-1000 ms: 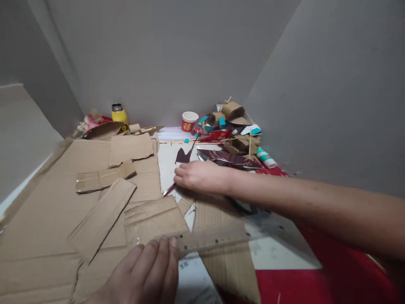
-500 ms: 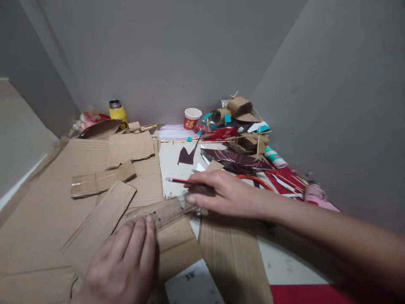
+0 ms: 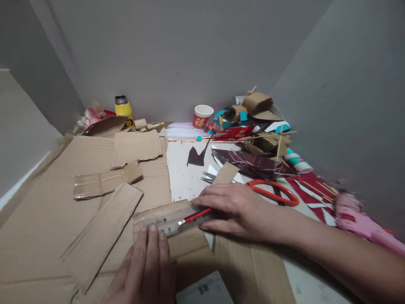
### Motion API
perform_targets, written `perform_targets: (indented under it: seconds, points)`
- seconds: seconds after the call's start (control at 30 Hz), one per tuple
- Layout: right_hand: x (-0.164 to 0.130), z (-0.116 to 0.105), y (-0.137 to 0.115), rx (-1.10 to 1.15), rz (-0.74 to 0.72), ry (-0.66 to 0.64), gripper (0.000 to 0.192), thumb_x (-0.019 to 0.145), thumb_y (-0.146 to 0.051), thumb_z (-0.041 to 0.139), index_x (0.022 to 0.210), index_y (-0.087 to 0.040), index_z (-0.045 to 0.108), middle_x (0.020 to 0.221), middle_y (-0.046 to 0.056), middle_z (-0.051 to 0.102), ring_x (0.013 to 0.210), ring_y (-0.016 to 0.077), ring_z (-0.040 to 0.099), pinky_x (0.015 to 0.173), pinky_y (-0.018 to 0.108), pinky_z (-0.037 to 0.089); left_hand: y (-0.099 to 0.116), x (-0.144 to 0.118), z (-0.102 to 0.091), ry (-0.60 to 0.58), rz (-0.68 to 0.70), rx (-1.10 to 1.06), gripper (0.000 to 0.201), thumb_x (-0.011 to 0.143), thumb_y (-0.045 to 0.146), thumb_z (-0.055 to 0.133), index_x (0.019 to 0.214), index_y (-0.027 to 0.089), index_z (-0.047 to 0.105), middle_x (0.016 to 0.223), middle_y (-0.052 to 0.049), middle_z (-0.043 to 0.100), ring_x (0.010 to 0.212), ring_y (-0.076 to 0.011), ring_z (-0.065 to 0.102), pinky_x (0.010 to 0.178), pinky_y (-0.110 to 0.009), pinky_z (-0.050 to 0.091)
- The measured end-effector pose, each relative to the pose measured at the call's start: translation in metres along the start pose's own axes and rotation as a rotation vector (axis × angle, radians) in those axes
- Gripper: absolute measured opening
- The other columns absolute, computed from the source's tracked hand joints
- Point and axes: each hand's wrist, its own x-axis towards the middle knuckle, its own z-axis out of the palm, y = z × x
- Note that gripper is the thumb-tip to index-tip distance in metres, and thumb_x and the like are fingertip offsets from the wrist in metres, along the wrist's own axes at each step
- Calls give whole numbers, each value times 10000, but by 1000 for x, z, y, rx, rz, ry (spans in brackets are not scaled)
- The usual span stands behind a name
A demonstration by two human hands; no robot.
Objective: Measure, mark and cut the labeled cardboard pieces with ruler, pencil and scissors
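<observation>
A clear ruler (image 3: 161,223) lies across a small piece of cardboard (image 3: 186,245) in front of me. The fingers of my left hand (image 3: 147,261) are stretched out, their tips pressing on the ruler's left part. My right hand (image 3: 234,209) rests at the ruler's right end and holds a red-and-black pencil (image 3: 194,216), whose silvery end points left. The pencil's other end is hidden under the hand. A small cardboard strip (image 3: 226,173) and orange-handled scissors (image 3: 292,197) lie just beyond my right hand.
Cardboard pieces (image 3: 104,236) cover the left side. At the back stand a yellow bottle (image 3: 124,110) and a red-and-white paper cup (image 3: 202,118). Cardboard models (image 3: 257,103) crowd the back right, with a pink glue gun (image 3: 363,223) by the right wall. A white card (image 3: 205,291) lies near me.
My right hand has lowered from above the ruler onto its right end, pencil still in it. My left fingertips stay on the ruler. The view has shifted, showing more of the scissors.
</observation>
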Motion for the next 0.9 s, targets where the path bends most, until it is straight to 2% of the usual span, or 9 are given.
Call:
perform_targets:
  seconds: [0.2, 0.33, 0.5, 0.63, 0.9]
  points:
    - [-1, 5, 5, -11, 0, -17, 332, 958, -372, 580, 1179, -140, 669, 1010, 126, 700, 852, 236, 671, 716, 342, 521, 0, -10, 11, -73, 37, -43, 423, 970, 230, 445, 1308, -5, 545, 1250, -228, 669, 1179, -347, 626, 932, -387, 533]
    - [-2, 6, 5, 4, 10, -28, 334, 971, -372, 557, 1211, -162, 655, 1066, 126, 692, 897, 231, 671, 756, 348, 531, 5, -14, 15, -105, 16, -56, 437, 969, 268, 441, 1298, 4, 557, 1265, -236, 658, 1191, -365, 615, 925, -409, 531]
    - [-3, 2, 3, -20, 60, -57, 334, 952, -336, 585, 1232, -167, 651, 1132, 133, 673, 917, 243, 676, 763, 367, 542, 18, -16, 21, -55, -88, -25, 471, 953, 330, 481, 1285, 9, 574, 1293, -260, 633, 1228, -401, 579, 942, -465, 507]
    - [-4, -2, 3, -34, 90, -59, 321, 943, -325, 597, 1210, -162, 667, 1088, 136, 682, 909, 251, 675, 772, 379, 548, 21, -15, 21, -40, -111, -48, 487, 946, 348, 498, 1275, 1, 588, 1309, -272, 618, 1234, -420, 569, 968, -506, 477]
    - [-3, -3, 2, -29, 100, -74, 320, 949, -306, 595, 1217, -148, 669, 1071, 133, 685, 930, 252, 675, 794, 372, 546, 15, -9, 19, -17, -115, -45, 462, 957, 367, 480, 1246, 31, 609, 1277, -251, 647, 1229, -398, 579, 930, -461, 483]
